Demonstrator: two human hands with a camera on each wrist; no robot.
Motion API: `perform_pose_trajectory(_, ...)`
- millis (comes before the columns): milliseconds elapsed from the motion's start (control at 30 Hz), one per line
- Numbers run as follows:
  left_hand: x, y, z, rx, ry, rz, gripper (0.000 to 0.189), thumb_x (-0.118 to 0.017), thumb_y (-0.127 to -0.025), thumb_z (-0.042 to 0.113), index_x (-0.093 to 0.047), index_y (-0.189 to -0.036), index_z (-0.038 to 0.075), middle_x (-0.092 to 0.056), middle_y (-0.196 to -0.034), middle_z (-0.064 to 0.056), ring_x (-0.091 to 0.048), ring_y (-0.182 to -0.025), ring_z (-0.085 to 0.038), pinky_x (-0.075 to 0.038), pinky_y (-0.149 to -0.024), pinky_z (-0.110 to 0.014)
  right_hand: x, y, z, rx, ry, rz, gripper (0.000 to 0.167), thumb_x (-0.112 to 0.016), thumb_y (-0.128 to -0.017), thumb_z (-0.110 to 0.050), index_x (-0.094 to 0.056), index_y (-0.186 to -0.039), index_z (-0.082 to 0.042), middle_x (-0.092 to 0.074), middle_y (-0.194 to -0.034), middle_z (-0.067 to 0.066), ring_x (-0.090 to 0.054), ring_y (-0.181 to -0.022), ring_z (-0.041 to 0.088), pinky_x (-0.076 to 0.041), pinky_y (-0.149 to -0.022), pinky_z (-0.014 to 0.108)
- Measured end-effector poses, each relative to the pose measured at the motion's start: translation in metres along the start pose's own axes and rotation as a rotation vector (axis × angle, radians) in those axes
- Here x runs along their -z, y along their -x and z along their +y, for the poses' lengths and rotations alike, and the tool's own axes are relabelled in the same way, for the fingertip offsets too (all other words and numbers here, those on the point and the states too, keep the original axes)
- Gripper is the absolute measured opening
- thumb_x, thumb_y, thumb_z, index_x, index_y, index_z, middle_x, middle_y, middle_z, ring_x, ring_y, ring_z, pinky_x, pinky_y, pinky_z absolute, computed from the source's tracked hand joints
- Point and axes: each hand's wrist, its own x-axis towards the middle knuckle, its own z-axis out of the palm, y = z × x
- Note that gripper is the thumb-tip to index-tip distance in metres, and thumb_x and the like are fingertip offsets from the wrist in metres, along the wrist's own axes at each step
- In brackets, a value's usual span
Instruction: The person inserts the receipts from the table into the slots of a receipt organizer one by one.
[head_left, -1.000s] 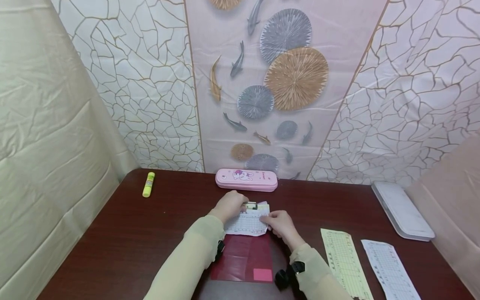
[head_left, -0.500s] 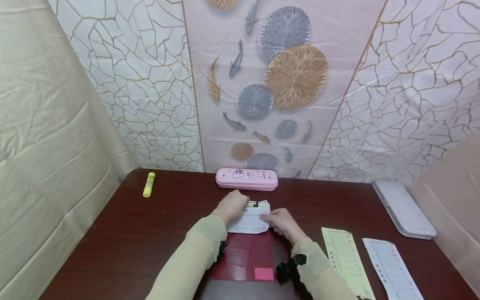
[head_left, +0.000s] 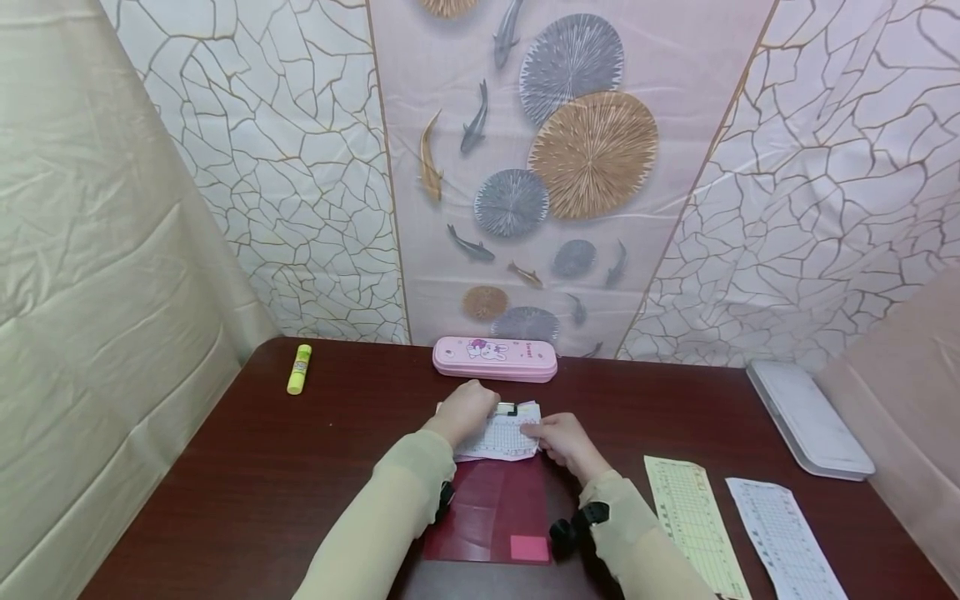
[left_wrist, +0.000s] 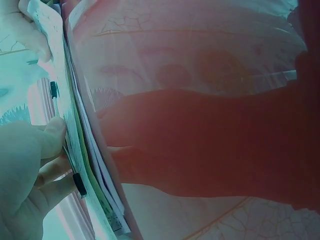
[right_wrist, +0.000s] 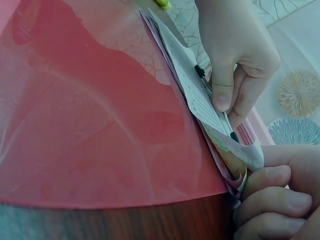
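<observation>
A red see-through folder (head_left: pixel 495 508) lies before me, with printed white sheets (head_left: pixel 504 440) at its far end. My left hand (head_left: pixel 467 411) pinches a metal clip (left_wrist: pixel 70 155) with black tips at the top edge of these sheets. In the right wrist view the clip's bar runs along the stack, under the left thumb. My right hand (head_left: pixel 564 439) holds the right corner of the sheets between thumb and curled fingers (right_wrist: pixel 272 200). Layered white, yellow and green paper edges (left_wrist: pixel 95 170) show in the left wrist view, beside the raised red plastic.
Behind the hands lies a pink pencil case (head_left: pixel 495 360). A yellow glue stick (head_left: pixel 298 370) stands off to the far left. On the right lie a yellow printed strip (head_left: pixel 693 521), a white printed strip (head_left: pixel 786 537) and a flat white case (head_left: pixel 810 421).
The near edge of the white sheets has shifted slightly away from me, and a layer beneath shows at lower left. Both hands keep their hold, with the right hand a little farther forward.
</observation>
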Motion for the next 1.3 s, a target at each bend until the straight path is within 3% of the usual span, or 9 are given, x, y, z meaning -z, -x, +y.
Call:
perform_pose_trajectory(467,0.001,-0.002,0.001,-0.024,-0.035,0.055,0.016,-0.064,-0.084,0.006,-0.063,-0.072,0.017,-0.062,-0.070,0.006,-0.059,-0.077,-0.014,-0.050,-0.077,-0.028,0.001,-0.001,-0.006,0.060,0.082,0.052,0.037,-0.070,-0.083,-0.024,-0.048,-0.056,-0.013,-0.035,-0.046,-0.003,-0.027,-0.041,0.009,-0.023,-0.038,0.022)
perform_pose_trajectory(800,0.001,0.002,0.000,0.045,0.048,0.030,0.007,-0.065,-0.085,0.011,-0.067,-0.081,0.016,-0.066,-0.077,0.001,-0.061,-0.080,-0.017,-0.050,-0.077,-0.031,0.006,0.000,0.001,0.198,0.268,0.087,0.020,-0.071,-0.082,-0.022,-0.065,-0.072,-0.006,-0.046,-0.053,-0.001,-0.041,-0.047,0.012,-0.034,-0.043,0.023)
perform_pose_trajectory(1000,0.001,0.003,0.001,0.057,0.055,0.008,0.006,-0.065,-0.087,0.014,-0.070,-0.089,0.016,-0.068,-0.083,0.001,-0.063,-0.084,-0.017,-0.051,-0.079,-0.031,0.010,0.007,0.003,0.203,0.283,0.069,0.016,-0.070,-0.083,-0.022,-0.068,-0.083,-0.006,-0.058,-0.061,0.003,-0.047,-0.049,0.015,-0.041,-0.042,0.025)
perform_pose_trajectory(1300,-0.001,0.004,0.003,0.071,0.067,-0.009,0.009,-0.066,-0.089,0.019,-0.071,-0.095,0.016,-0.070,-0.090,0.001,-0.064,-0.088,-0.017,-0.051,-0.080,-0.031,0.016,0.013,0.005,0.224,0.275,0.074,0.014,-0.071,-0.082,-0.019,-0.070,-0.084,-0.005,-0.061,-0.063,0.002,-0.050,-0.052,0.015,-0.044,-0.045,0.027)
